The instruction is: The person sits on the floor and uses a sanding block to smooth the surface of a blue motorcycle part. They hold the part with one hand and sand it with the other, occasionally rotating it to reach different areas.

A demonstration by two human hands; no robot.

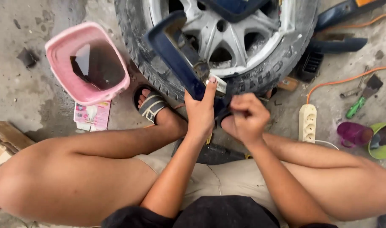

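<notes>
In the head view, the person squats on a concrete floor (45,109) with a wheel (220,40) lying flat just ahead of the knees. The left hand (201,112) is wrapped around the lower end of a dark blue clamp-like tool (176,52) that leans up over the tyre's tread, fingers closed on it and the thumb stretched up along a small metal piece near its foot. The right hand (246,118) sits just beside the left, curled into a loose fist; whether it pinches something small cannot be told, since the fingers hide the palm.

The risks, judged from this pose: the blue tool rests at a slant on rubber, and with only one hand clamped on it, a push off-line could let it skid down the tread towards the sandalled foot (153,105) that lies right under the tyre's edge. The two hands work touching-close, so a slip of either could jam knuckles against the metal piece. To the left, a pink bucket (60,50) holding dark water stands near the wheel; a knock from an elbow or the tool could tip it across the floor. On the right, a white power strip (307,122) with an orange cable (349,80) lies on that floor, near enough that spilled water reaching it would be a hazard.
</notes>
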